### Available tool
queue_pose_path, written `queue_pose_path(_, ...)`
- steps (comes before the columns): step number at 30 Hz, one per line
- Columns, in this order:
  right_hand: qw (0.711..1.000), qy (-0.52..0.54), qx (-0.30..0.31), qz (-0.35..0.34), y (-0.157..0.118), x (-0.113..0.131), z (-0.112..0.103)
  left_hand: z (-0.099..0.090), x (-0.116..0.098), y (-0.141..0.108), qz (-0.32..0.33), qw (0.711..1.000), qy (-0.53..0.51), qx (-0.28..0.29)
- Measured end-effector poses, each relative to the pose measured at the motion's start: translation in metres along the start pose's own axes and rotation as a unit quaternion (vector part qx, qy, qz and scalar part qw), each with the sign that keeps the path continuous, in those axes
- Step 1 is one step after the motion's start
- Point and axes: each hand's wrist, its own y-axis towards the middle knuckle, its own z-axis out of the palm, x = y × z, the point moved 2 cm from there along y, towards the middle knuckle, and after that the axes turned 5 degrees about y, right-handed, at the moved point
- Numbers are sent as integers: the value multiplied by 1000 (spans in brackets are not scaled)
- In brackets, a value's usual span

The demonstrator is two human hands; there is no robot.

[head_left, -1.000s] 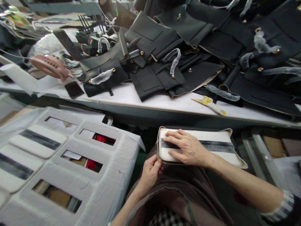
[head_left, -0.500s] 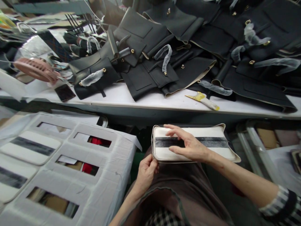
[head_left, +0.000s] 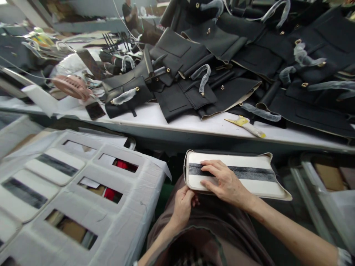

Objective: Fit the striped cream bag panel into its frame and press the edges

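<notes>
A long white panel (head_left: pixel 249 186) with a dark stripe lies across my lap, edged by a thin raised rim; it looks like the base of an unfinished bag, with dark material just visible along its far side. My left hand (head_left: pixel 184 205) pinches the rim at the panel's near left corner, fingers closed. Over the left half of the panel, my right hand (head_left: pixel 226 181) rests with fingers spread, its fingertips on or just above the stripe and the white surface. What lies under the panel is hidden.
A grey padded rack (head_left: pixel 116 214) with rectangular slots and several striped white panels (head_left: pixel 55 166) stands at left. Black bag pieces (head_left: pixel 180 96) are heaped on the white bench (head_left: pixel 138 120) ahead, with a yellow-and-white tube (head_left: pixel 246 125) and a pink fan (head_left: pixel 70 87). A person (head_left: pixel 129 14) is far behind.
The camera view has shifted, so the scene sits further right and lower. My right hand has lowered onto the panel, its fingers flatter. My left hand keeps its hold at the corner.
</notes>
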Motion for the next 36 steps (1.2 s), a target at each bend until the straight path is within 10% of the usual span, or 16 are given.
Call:
queue_pose_path(15,988,-102,118,-4,30,11,-4,0,-22,-23,-50,995,-81,-5)
queue_pose_path(26,993,116,-7,24,-18,-6,-25,1,-26,-24,-95,995,2,-35)
queue_pose_path(36,998,-7,-47,-32,-54,20,-2,4,-25,-27,-112,993,-10,-30)
